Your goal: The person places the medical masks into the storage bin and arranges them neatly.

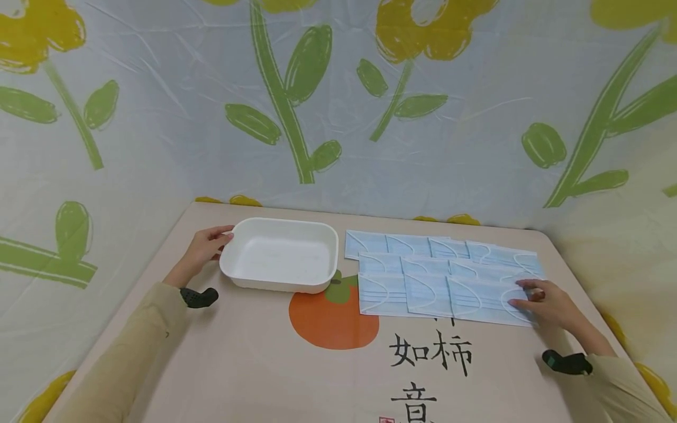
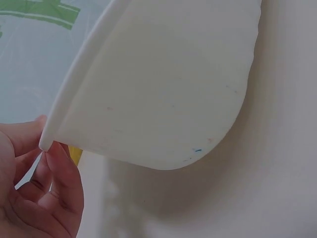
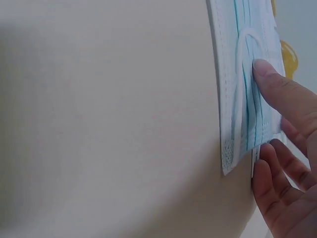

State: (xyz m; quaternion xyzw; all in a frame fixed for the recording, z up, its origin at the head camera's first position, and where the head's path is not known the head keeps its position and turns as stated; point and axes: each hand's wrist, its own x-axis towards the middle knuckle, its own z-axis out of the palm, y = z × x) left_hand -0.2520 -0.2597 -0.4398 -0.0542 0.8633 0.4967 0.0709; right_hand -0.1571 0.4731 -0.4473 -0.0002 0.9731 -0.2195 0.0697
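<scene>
Yellow flowers (image 1: 449,42) and green-leaved stems (image 1: 280,88) decorate the pale, creased backdrop (image 1: 180,141); the beige tabletop (image 1: 248,358) carries an orange persimmon print (image 1: 328,326) and black Chinese characters (image 1: 414,400).

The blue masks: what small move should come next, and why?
Probably pinch up the front right mask with the right hand: its thumb rests on that mask's end, fingers close by, while the left hand grips the rim of the empty white tray.

Flower-printed sheeting (image 1: 349,117) behind beige table (image 1: 248,352)
</scene>
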